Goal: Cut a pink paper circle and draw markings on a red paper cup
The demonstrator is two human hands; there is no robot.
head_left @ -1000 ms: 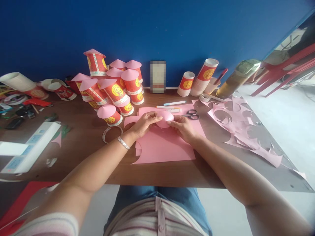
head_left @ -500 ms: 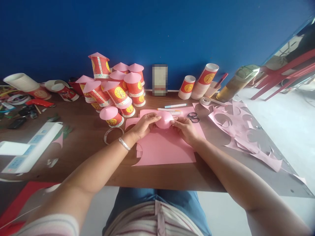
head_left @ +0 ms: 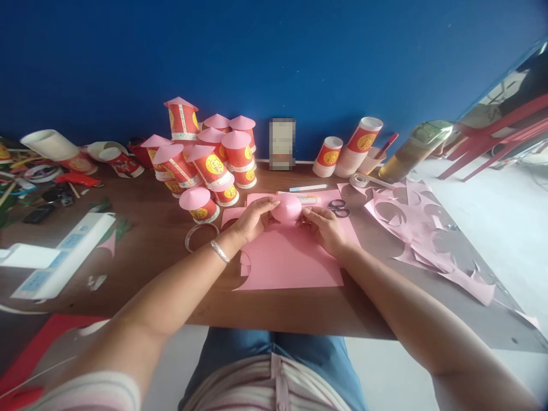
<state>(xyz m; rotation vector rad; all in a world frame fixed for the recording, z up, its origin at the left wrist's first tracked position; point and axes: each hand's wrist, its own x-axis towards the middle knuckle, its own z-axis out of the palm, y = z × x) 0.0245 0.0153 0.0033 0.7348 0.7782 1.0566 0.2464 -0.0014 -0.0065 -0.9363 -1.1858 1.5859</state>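
- left hand [head_left: 256, 220]: thumb and fingers closed in a pinch on the left edge of a small pink paper cone [head_left: 286, 209], silver bracelet [head_left: 220, 251] on that wrist
- right hand [head_left: 327, 228]: thumb and bent fingers are drawn in close at the cone's right edge. from where i'm standing i honestly can't tell if they grip the rim or just sit against it
- the cone itself is up between the two hands, tip roughly toward the head camera, over a big flat pink paper sheet [head_left: 295, 262]
- at the far edge of that sheet: black-handled scissors [head_left: 339, 208] near the right hand, plus a white marker with a light blue end [head_left: 308, 187] just beyond
- all this on a brown wooden table [head_left: 257, 311]. left of the sheet there's a flat white printed ring [head_left: 201, 237]
- behind that, a bunch of red paper cups with yellow emblems [head_left: 210, 167], lots wearing pink cone tops, some stacked on others
- far left, a long white power strip [head_left: 68, 251] lying at an angle
- right side is a mess of cut-up pink paper scraps [head_left: 419, 220], with nested white-and-red cup stacks [head_left: 359, 145] behind
- room: deep blue wall [head_left: 274, 57], red chair [head_left: 492, 137] off to the right, pale floor [head_left: 492, 200]
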